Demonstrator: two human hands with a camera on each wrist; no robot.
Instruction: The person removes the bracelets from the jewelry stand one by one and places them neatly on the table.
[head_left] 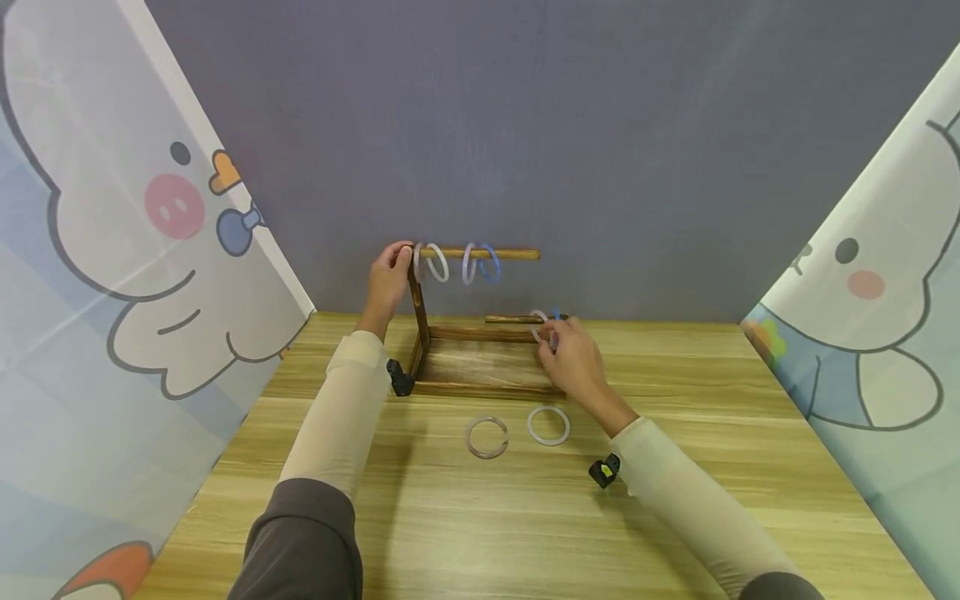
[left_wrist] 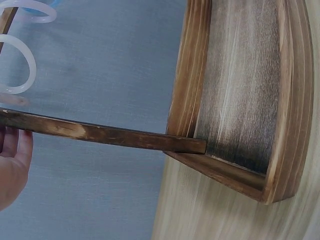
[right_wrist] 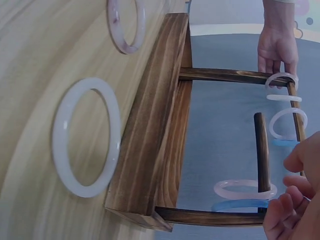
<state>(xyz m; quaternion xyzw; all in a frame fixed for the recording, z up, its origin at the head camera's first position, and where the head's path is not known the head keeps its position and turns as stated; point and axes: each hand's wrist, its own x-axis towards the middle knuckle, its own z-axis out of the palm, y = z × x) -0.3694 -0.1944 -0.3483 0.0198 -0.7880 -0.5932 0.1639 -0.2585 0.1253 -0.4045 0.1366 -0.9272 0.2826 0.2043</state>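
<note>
My left hand (head_left: 388,283) grips the top of the left post (left_wrist: 75,129) of a wooden bangle rack (head_left: 487,389). From its upper bar (head_left: 521,254) hang several bangles: pale ones near that hand, then a lilac bangle (head_left: 466,265) and a blue bangle beside it. My right hand (head_left: 576,360) is at the shorter lower bar (right_wrist: 261,145) on the right, fingers loosely bent. A pale pink bangle (right_wrist: 230,195) and a blue bangle (right_wrist: 232,204) hang on that bar, right by its fingertips, with nothing visibly pinched between them.
On the table (head_left: 465,517), in front of the rack, lie a marbled pinkish bangle (right_wrist: 114,30) and a white bangle (right_wrist: 61,127). A grey wall (head_left: 637,167) stands behind the rack. Cartoon-printed panels (head_left: 112,208) flank the table left and right.
</note>
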